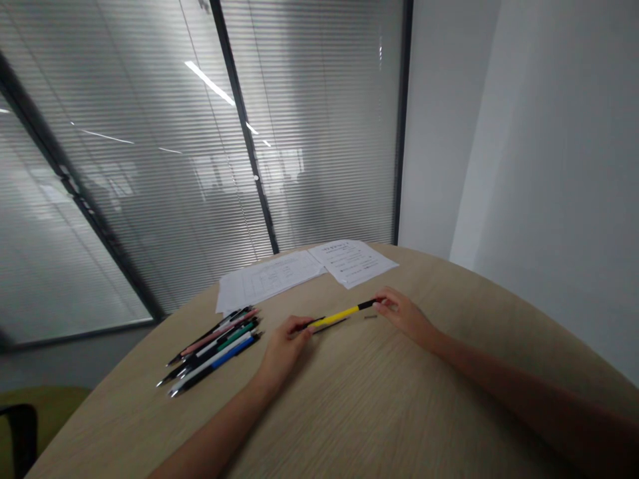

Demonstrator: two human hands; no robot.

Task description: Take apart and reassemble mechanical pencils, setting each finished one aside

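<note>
- Pen (344, 313): yellow with a black end, held slanted over the table (379, 406) between both hands, right of the loose pens (217, 349) and nearer the wearer than the papers (355, 263).
- Left hand (285, 344): grip pinching the pen's left end.
- Right hand (405, 320): grip pinching the black end between thumb and fingers.
- Handling, in my judgement: hold both ends in one straight line, pinch lightly, and let the left hand steady the barrel while the right does any fine work. Sideways force could bend or slip a thin part.
- Caution: the small piece (370, 317) below the right hand could easily be knocked away.
- Obscured: both pen tips, behind the fingers. The dark strip under the pen may be a rod or shadow; cannot tell. Print on the papers is illegible; both forearms are cut off.
</note>
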